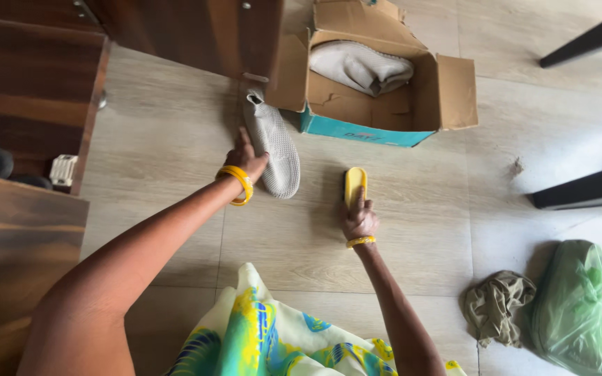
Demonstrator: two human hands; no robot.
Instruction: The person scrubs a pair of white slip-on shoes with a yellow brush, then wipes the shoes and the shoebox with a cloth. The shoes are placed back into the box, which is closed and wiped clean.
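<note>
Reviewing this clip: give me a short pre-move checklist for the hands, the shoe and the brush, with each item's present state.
1. Left hand on the grey shoe: ok, touching its side; grip cannot tell.
2. Right hand on the yellow brush: ok, fingers laid over it.
3. Shoe lies flat on the tiled floor: ok.
4. Second shoe inside the open cardboard box: ok.
5. Brush bristle side: cannot tell, hidden underneath.
6. Floor between shoe and brush unobstructed: ok.

Both arms are bare w/ a yellow bangle on each wrist, left hand point(247, 157) & right hand point(359, 220), plus a bright yellow, green & blue printed dress point(273, 338).
</note>
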